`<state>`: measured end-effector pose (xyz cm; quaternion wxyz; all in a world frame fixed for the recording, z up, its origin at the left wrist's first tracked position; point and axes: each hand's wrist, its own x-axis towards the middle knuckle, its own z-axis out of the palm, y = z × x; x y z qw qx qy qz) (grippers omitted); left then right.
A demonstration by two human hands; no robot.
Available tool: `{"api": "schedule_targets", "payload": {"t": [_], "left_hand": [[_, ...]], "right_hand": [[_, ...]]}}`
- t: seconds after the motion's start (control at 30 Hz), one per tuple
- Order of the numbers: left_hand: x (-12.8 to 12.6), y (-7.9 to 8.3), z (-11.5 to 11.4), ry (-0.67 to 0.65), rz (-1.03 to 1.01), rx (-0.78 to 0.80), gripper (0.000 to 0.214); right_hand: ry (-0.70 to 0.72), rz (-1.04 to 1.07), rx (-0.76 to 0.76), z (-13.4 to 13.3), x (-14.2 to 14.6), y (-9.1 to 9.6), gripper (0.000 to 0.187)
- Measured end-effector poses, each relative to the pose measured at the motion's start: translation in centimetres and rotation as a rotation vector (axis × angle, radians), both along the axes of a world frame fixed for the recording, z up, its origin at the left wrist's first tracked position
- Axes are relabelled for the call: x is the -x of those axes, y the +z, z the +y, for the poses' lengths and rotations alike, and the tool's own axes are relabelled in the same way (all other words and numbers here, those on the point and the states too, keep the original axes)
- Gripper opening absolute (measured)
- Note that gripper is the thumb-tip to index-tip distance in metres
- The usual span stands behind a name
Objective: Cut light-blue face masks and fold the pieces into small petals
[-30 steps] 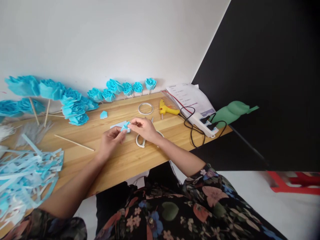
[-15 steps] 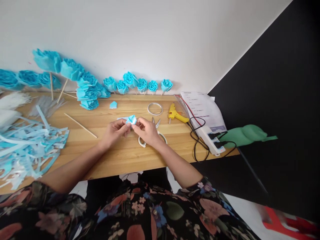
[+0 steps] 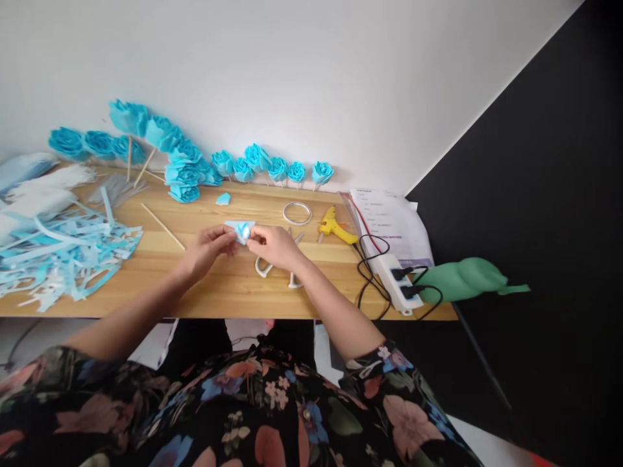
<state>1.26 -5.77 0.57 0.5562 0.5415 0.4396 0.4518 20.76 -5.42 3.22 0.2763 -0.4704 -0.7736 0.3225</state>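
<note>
Between my hands, just above the wooden table, is a small folded piece of blue and white paper (image 3: 242, 230). My left hand (image 3: 210, 246) pinches its left side. On its right side the fingers of my right hand (image 3: 272, 246) are closed. Scissors with white handles (image 3: 263, 267) lie spread on the table, partly hidden under my right hand and forearm. Behind my hands lie a small cut blue paper piece (image 3: 223, 199) and a roll of tape (image 3: 296, 213). A thin wooden stick (image 3: 163, 226) rests left of my left hand.
Blue paper flowers (image 3: 182, 168) line the wall. A heap of blue and white paper strips (image 3: 73, 253) covers the left end. To the right are a yellow glue gun (image 3: 335, 227), papers (image 3: 394, 227), a power strip (image 3: 396, 285) with black cords and a green object (image 3: 462, 279).
My view has swung a little to the left. Both hands keep hold of the paper, which now shows a wider, flatter top edge.
</note>
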Motion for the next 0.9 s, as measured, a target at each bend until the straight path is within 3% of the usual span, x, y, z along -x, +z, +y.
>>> {"api": "schedule_targets", "payload": {"t": [0.13,0.27,0.53,0.77,0.9], "left_hand": [[2.0,-1.7,-3.9,0.172,0.185,-0.032,0.031],[3.5,-2.7,-6.3,0.349,0.315,-0.066,0.036],[3.2,-3.1,-6.1,0.388,0.253,-0.024,0.036],[3.4,-3.3,-6.3,0.363,0.353,-0.069,0.035],[3.2,-2.7,-5.8,0.339,0.417,-0.13,0.032]], "right_hand": [[0.02,-0.125,-0.011,1.4,-0.9,0.5,0.013],[-0.023,-0.085,-0.019,3.1,-1.2,-0.6,0.016],[-0.111,-0.02,-0.249,1.9,0.2,-4.0,0.023],[-0.063,-0.09,-0.391,1.4,-0.2,-3.0,0.026],[-0.152,-0.058,-0.404,1.4,-1.1,-2.6,0.025]]}}
